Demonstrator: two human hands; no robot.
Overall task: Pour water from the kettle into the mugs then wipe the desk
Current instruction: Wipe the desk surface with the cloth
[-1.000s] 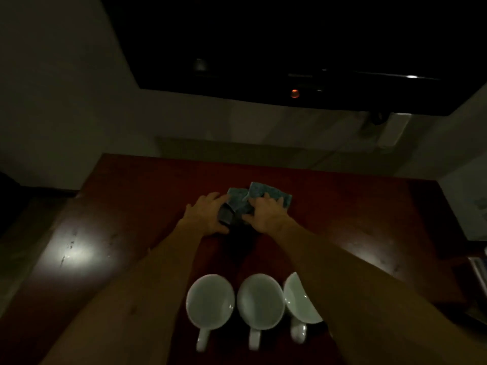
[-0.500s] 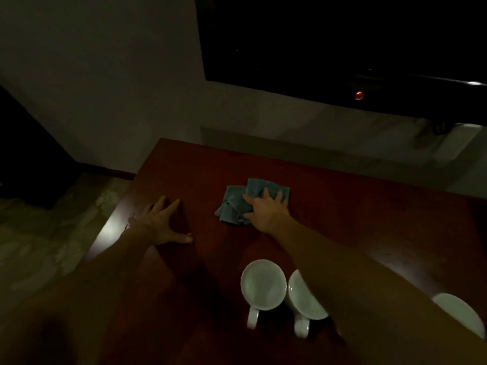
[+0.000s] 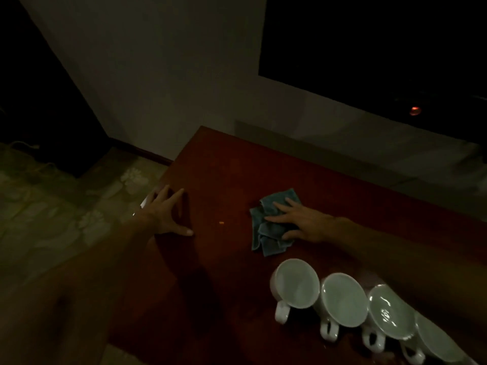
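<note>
A crumpled blue-grey cloth (image 3: 268, 234) lies on the dark red desk (image 3: 232, 169). My right hand (image 3: 300, 222) presses flat on the cloth's right part, fingers spread. My left hand (image 3: 168, 212) rests open on the desk's left edge, palm down, holding nothing. Several white mugs stand in a row at the near right, handles toward me: the first mug (image 3: 296, 284), a second mug (image 3: 344, 300), a third mug (image 3: 390, 316); the rightmost is partly under my right forearm. No kettle is in view.
A tiny orange speck (image 3: 221, 222) lies on the desk between my hands. The desk's left edge drops to a patterned floor (image 3: 66, 206). A wall stands behind, with a dark screen (image 3: 382, 54) showing a red light (image 3: 414, 110) at the upper right.
My left hand left the cloth and moved to the desk's left edge. My right hand stays on the cloth. The view has swung left, so the mugs now sit lower right.
</note>
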